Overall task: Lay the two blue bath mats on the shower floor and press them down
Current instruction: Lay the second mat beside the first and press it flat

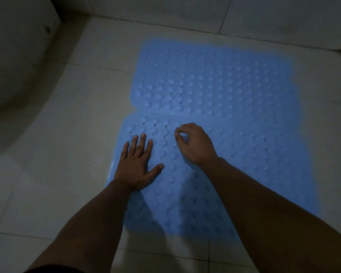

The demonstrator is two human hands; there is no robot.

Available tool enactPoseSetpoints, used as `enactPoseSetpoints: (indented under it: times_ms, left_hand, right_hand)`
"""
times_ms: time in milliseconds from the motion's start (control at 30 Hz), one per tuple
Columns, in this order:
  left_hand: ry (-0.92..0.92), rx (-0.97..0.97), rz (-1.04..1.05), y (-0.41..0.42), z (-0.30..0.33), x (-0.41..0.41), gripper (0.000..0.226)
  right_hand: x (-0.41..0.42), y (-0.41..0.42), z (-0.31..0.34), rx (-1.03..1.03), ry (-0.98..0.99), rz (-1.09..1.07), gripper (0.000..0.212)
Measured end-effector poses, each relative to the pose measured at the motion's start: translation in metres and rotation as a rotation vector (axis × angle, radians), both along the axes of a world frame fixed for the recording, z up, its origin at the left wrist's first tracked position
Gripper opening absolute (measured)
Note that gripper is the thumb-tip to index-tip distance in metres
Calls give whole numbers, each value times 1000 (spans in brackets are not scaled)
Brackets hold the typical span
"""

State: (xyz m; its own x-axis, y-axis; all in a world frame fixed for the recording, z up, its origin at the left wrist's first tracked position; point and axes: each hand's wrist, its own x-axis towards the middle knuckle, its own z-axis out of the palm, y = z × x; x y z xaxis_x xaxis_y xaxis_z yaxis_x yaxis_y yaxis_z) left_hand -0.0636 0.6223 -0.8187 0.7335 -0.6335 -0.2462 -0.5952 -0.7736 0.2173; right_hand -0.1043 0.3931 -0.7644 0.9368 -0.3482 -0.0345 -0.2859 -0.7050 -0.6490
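Note:
Two blue bath mats with rows of bumps and small holes lie flat side by side on the tiled shower floor (71, 119). The far mat (215, 79) reaches toward the back wall. The near mat (254, 164) meets it along a seam. My left hand (138, 164) rests palm down with fingers spread on the near mat's left part. My right hand (195, 144) is over the near mat beside the seam, fingers curled with thumb and fingertips close together; whether it pinches the mat is unclear.
A white toilet base (14, 62) stands at the far left. Tiled walls (205, 12) close off the back and the right corner. Bare tile lies left of the mats and in front of them.

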Motion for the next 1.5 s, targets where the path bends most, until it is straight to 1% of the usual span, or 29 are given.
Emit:
enactPoseSetpoints:
  times_ms: [67, 100, 133, 167, 233, 300, 367, 500, 633, 767, 833, 867, 933, 967, 1000, 1033, 1067, 1133, 1233, 1333, 1400, 1500]
  left_hand:
    - [140, 89, -30, -5, 20, 15, 99]
    - [180, 115, -49, -7, 32, 23, 99]
    - [183, 91, -48, -8, 42, 31, 94]
    - [137, 34, -32, -7, 51, 36, 85]
    - [-11, -67, 15, -4, 55, 39, 76]
    - [-73, -103, 61, 0, 49, 36, 70]
    - [-108, -94, 101, 4, 43, 30, 64]
    - [-186, -130, 138, 11, 32, 26, 58]
    - [-202, -152, 173, 20, 19, 29, 54]
    - [-192, -148, 175, 24, 12, 31, 52]
    - [-183, -151, 192, 22, 15, 33, 52]
    - [-176, -161, 207, 19, 18, 34, 53]
    - [-162, -183, 266, 14, 28, 35, 56]
    - [-155, -194, 299, 12, 32, 34, 57]
    - [-152, -208, 321, 8, 37, 32, 58]
    - [-153, -223, 331, 3, 40, 29, 58]
    - [-151, -236, 328, -3, 41, 25, 59]
    - [-154, -260, 282, -20, 40, 15, 57]
    - [-149, -270, 107, -49, 32, -14, 55]
    - [-76, -208, -119, -84, 12, -52, 67]
    - [-48, -139, -174, -102, 0, -71, 76]
    - [-114, -45, -157, -112, -9, -84, 85]
  right_hand:
    - [-2, 12, 11, -16, 113, 28, 36]
    - [-2, 20, 13, -20, 155, 43, 37]
    - [-3, 31, 14, -34, 195, 63, 37]
    - [-5, 42, 12, -62, 223, 84, 39]
    - [-11, 66, 2, -136, 292, 125, 48]
    - [-22, 87, -16, -199, 350, 144, 58]
    - [-35, 105, -35, -270, 336, 115, 67]
    - [-49, 119, -55, -406, 207, 44, 77]
    - [-49, 120, -58, -446, 178, 42, 89]
    - [-48, 119, -59, -396, 227, 67, 92]
    - [-47, 115, -55, -334, 276, 115, 91]
    - [-43, 111, -49, -263, 330, 148, 91]
    - [-28, 96, -32, -103, 499, 230, 91]
    - [-18, 86, -19, -6, 568, 256, 88]
    - [-8, 72, -4, 102, 590, 251, 80]
    - [-1, 57, 10, 194, 553, 205, 66]
    - [5, 43, 23, 249, 477, 133, 53]
    - [5, 16, 37, 249, 322, 8, 37]
    - [-13, -13, 41, 201, 195, -134, 30]
    - [-33, -32, 27, 166, 141, -209, 28]
    - [-46, -42, 13, 140, 100, -236, 28]
    - [-58, -54, -2, 99, 2, -249, 23]
